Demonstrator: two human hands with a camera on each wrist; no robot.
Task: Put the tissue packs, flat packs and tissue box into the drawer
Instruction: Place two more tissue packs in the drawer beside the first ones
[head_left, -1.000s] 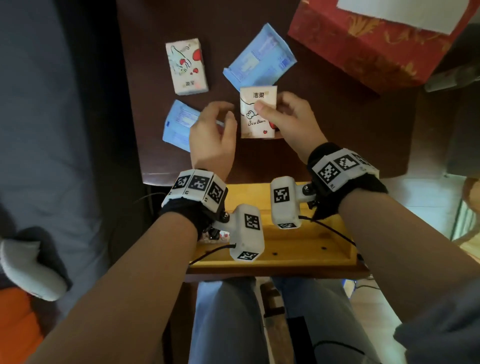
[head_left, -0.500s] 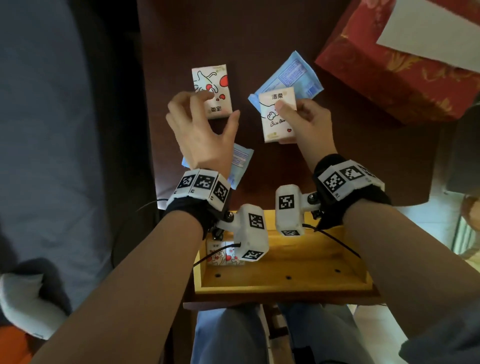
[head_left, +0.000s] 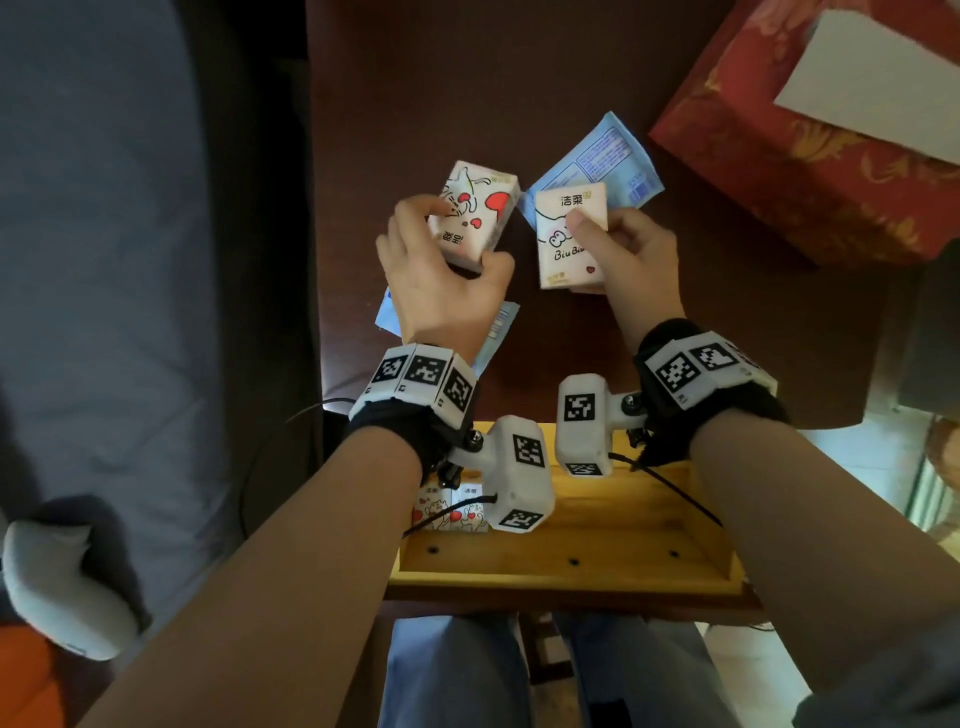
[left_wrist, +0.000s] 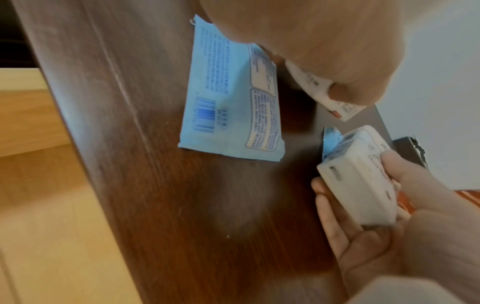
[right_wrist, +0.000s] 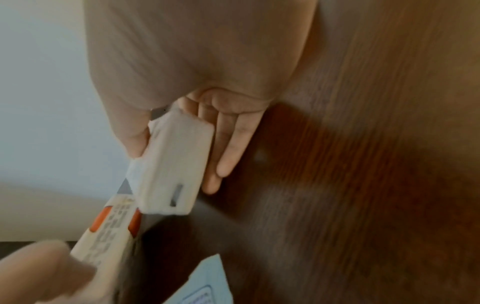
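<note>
My left hand (head_left: 457, 234) grips a white tissue pack with red hearts (head_left: 480, 208), tilted just above the dark table (head_left: 467, 78). To its right, my right hand (head_left: 597, 234) holds a second white tissue pack (head_left: 566, 244), thumb on its front. One blue flat pack (head_left: 602, 150) lies behind that pack; another blue flat pack (head_left: 501, 327) lies under my left wrist and shows whole in the left wrist view (left_wrist: 228, 102). The red tissue box (head_left: 810, 156) stands at the far right. The open yellow wooden drawer (head_left: 571, 564) below holds two tissue packs (head_left: 452, 512) in its left corner.
A grey bed surface (head_left: 130, 234) runs along the left of the table. My knees in jeans (head_left: 519, 675) are below the drawer front. A pale tiled floor (head_left: 872, 457) shows at the right.
My left hand left the near blue flat pack, reached forward and took hold of the heart-printed tissue pack, tilting it up. My right hand kept its pack, raised a little off the table.
</note>
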